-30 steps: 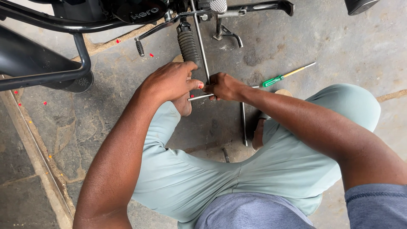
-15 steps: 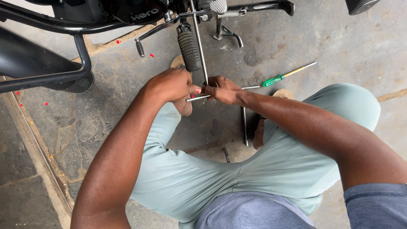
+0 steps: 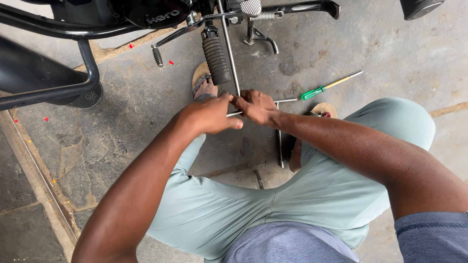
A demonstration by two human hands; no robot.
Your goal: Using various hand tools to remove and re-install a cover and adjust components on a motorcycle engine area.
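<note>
- Head view looks straight down on you crouched on a stone floor beside a motorcycle; your knees in pale green trousers fill the lower half of the picture.
- Your left hand is curled closed over the near end of a thin metal rod that lies crosswise; your right hand is clenched on the same rod just beside it, knuckles nearly touching the left thumb; the rod's free end pokes out to the right of that fist.
- A long upright shaft rises from between your hands toward the underside of the bike, passing just beside the ribbed rubber footpeg; whether rod and shaft are one tool I cannot tell, since your fingers hide the joint.
- Judging by its look, the rod is bare steel: stiff, light for its length, and smooth enough to slip in a sweaty palm; it should not bend or break under a firm pull.
- The best purchase seems to be out toward the ends of the crossbar, one fist each side of the shaft, palms wrapped fully round rather than pinched with fingertips.
- A green-handled screwdriver lies on the floor near your right knee, apart from both hands; another dark bar lies between your legs; a sandalled foot rests under the footpeg.
</note>
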